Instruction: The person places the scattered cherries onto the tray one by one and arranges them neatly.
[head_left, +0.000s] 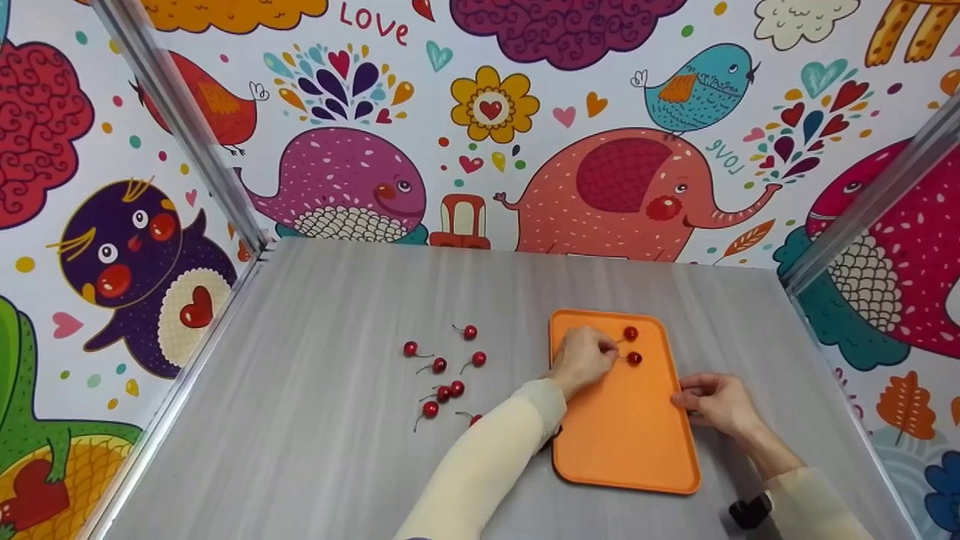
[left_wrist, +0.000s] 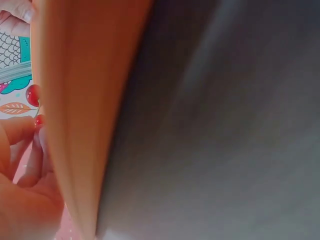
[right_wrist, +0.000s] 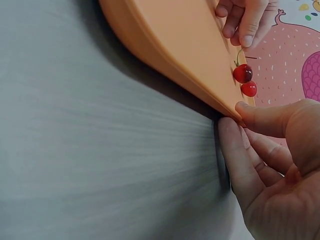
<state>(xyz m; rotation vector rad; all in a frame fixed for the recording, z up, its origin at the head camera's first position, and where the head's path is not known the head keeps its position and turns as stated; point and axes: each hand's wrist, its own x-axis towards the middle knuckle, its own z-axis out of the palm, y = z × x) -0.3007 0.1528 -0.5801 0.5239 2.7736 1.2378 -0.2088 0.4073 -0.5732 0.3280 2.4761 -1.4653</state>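
Orange, likely light and stiff, the tray [head_left: 622,435] is grasped at its right rim by the right hand [head_left: 720,401]; on the tray's far half, the left hand [head_left: 585,360] pinches a cherry [head_left: 634,358] by its stem, probably surer than its slick-looking body.

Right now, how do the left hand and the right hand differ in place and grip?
The left hand is over the tray, while the right hand is at its right edge. The left hand pinches the stem of a cherry; the right hand grips the tray's edge. Both are bare, below pale sleeves.
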